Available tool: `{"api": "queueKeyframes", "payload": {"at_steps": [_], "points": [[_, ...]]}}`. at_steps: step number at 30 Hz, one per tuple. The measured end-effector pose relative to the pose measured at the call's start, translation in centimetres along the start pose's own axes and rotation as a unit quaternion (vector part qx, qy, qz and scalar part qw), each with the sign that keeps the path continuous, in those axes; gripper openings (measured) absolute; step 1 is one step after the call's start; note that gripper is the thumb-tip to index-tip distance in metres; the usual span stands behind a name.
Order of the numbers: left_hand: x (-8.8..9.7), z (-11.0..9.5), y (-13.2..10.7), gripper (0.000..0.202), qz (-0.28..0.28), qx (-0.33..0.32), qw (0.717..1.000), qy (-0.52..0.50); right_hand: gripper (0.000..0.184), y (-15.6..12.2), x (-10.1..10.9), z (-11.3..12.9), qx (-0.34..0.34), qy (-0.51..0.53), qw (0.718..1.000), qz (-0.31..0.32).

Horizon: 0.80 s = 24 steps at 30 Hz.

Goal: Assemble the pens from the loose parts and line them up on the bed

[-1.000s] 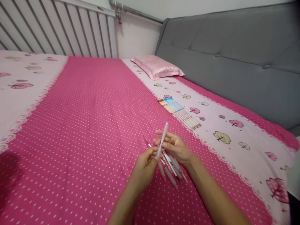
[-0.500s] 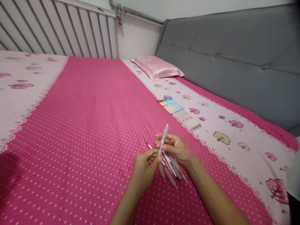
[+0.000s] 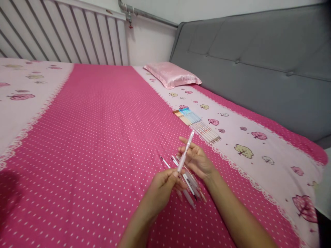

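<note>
A pale pink, partly clear pen (image 3: pixel 183 159) is pinched at its lower end between the thumb and fingers of my left hand (image 3: pixel 165 184). It leans up and to the right. Just behind its upper half is my right hand (image 3: pixel 198 160), with its fingers spread; whether a fingertip touches the pen I cannot tell. Below both hands lies a loose pile of thin white refills (image 3: pixel 189 186) with dark ends and clear, pinkish pen barrels (image 3: pixel 190 199), partly hidden by my hands.
Past my hands, blue and orange-brown pens (image 3: pixel 187 116) lie side by side in a row, joined by a row of whitish pens (image 3: pixel 207 132). The dotted pink bedsheet (image 3: pixel 103 137) spreads beneath. A pink pillow (image 3: pixel 172 75) rests by the grey headboard (image 3: pixel 253 65).
The pen has moved slightly right and tilted further right. My right hand's fingers have come off it and spread, while my left hand keeps its lower end.
</note>
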<state>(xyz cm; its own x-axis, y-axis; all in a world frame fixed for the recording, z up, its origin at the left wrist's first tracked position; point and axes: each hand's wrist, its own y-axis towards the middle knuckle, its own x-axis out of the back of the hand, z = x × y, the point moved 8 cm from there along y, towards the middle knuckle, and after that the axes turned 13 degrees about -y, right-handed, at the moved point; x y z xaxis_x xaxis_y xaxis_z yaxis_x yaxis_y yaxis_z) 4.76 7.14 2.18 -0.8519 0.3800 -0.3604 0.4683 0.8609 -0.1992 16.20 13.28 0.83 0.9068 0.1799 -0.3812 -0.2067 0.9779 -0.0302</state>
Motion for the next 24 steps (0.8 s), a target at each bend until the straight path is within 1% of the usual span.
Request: {"api": "queueKeyframes", "payload": {"at_steps": [4, 8, 17, 20, 24], "points": [[0.2, 0.1, 0.0, 0.032, -0.011, 0.016, 1.0, 0.02, 0.049, 0.0, -0.2, -0.2, -0.001, 0.0, 1.0, 0.012], [0.3, 0.4, 0.1, 0.033, -0.006, 0.016, 0.999, 0.03, 0.048, 0.0, -0.3, -0.1, 0.003, -0.007, 1.0, 0.018], [0.9, 0.9, 0.1, 0.034, -0.031, 0.02, 0.998, 0.046, 0.047, -0.1, -0.4, -0.1, -0.004, -0.006, 1.0, 0.018], [0.9, 1.0, 0.1, 0.035, -0.026, 0.027, 0.998, 0.045, 0.046, -0.1, -0.2, 0.0, 0.002, 0.005, 1.0, 0.013], [0.4, 0.9, 0.1, 0.036, -0.012, 0.043, 0.999, 0.015, 0.047, -0.1, -0.2, 0.1, 0.005, 0.019, 1.0, 0.012]]}}
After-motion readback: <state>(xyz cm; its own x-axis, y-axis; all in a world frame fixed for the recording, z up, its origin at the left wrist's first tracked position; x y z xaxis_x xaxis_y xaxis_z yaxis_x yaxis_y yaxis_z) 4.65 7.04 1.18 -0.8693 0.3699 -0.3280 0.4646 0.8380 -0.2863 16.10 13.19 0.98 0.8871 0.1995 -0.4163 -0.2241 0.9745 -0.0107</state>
